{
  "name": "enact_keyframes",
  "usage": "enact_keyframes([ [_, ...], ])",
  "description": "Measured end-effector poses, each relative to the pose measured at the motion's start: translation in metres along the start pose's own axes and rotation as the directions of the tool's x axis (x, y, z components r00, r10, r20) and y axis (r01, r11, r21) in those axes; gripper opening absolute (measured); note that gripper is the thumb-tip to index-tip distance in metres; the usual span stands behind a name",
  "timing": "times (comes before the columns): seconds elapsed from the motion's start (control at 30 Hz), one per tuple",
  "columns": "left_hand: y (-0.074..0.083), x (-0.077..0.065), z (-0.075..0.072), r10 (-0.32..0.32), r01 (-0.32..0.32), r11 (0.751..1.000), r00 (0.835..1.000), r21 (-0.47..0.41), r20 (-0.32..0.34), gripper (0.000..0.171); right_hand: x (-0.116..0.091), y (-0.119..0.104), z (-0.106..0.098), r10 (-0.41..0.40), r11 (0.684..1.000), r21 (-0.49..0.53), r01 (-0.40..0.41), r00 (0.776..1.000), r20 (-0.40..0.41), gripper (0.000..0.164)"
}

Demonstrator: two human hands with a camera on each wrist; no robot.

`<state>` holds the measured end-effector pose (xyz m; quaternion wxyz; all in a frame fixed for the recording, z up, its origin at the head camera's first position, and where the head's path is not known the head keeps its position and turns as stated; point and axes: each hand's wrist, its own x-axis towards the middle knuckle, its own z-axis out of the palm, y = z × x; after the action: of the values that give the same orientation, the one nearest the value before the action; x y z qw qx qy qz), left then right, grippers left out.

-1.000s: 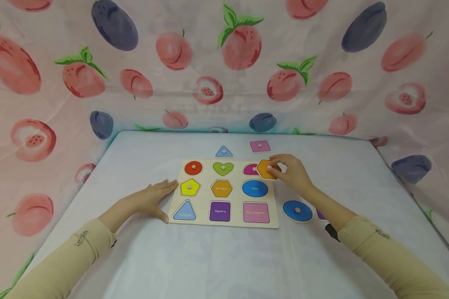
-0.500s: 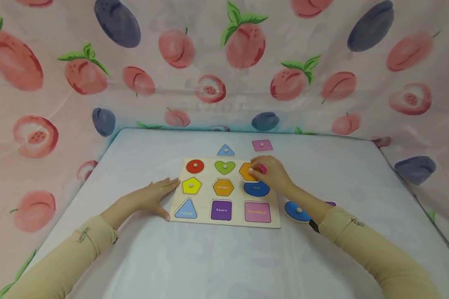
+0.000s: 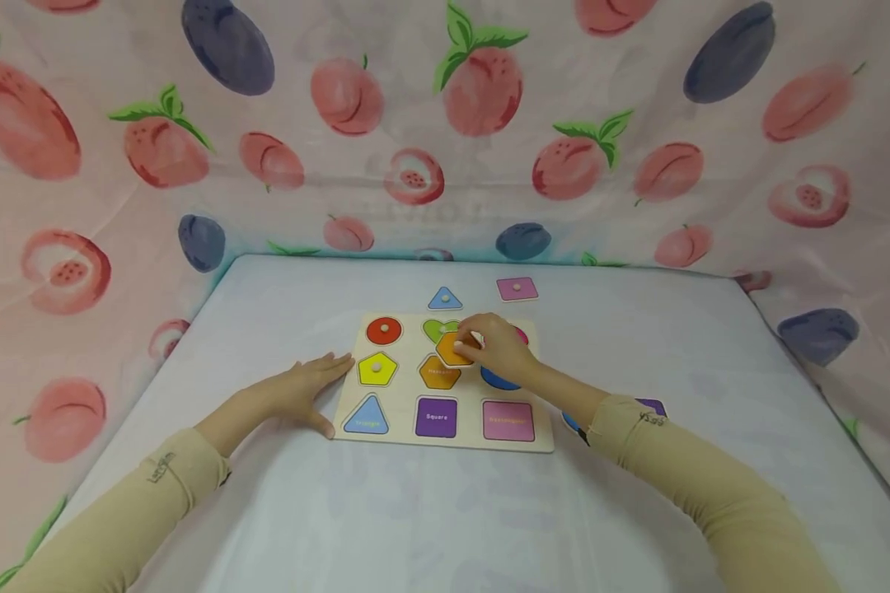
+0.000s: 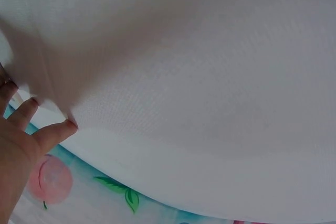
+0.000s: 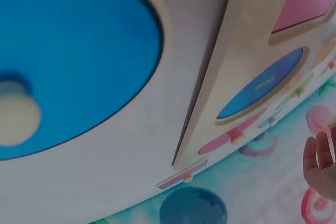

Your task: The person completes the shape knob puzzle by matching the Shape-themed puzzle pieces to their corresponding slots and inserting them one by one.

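A wooden shape-puzzle board point(image 3: 403, 387) lies on the white-covered table. My right hand point(image 3: 500, 347) pinches an orange hexagon puzzle piece point(image 3: 448, 351) by its knob. In the head view this piece overlaps the green heart piece point(image 3: 433, 328) and the upper part of the orange hexagon recess point(image 3: 437, 378). My left hand point(image 3: 300, 394) rests at the board's left edge, fingers spread; the left wrist view shows its extended fingers point(image 4: 55, 131). A red circle point(image 3: 383, 330) and a yellow pentagon point(image 3: 378, 375) sit in the board. The magenta piece point(image 3: 521, 333) is partly hidden behind my right hand.
Beyond the board lie a blue triangle piece point(image 3: 439, 304) and a pink rectangle piece point(image 3: 508, 290). A blue oval piece point(image 5: 79, 51) and a purple piece point(image 3: 653, 407) lie to its right, partly covered by my sleeve in the head view. A fruit-patterned cloth point(image 3: 467, 181) hangs behind the table.
My right hand has carried the orange hexagon piece leftward across the board, from its upper right corner to the middle column. The left hand stays at the left edge.
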<state>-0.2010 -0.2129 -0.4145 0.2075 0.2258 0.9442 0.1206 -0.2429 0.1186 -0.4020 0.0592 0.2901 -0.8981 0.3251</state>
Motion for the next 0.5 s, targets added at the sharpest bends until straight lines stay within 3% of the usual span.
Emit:
enact_keyframes([
  [0.23, 0.0, -0.001, 0.0, -0.003, 0.003, 1.0, 1.0, -0.014, 0.001, 0.113, 0.005, -0.005, 0.017, 0.046, 0.996, -0.076, -0.04, 0.996, 0.077, 0.015],
  [0.5, 0.0, -0.002, 0.0, 0.0, 0.0, 1.0, 1.0, 0.009, -0.003, 0.114, 0.005, -0.009, 0.032, 0.11, 0.991, -0.092, -0.099, 0.986, 0.126, 0.015],
])
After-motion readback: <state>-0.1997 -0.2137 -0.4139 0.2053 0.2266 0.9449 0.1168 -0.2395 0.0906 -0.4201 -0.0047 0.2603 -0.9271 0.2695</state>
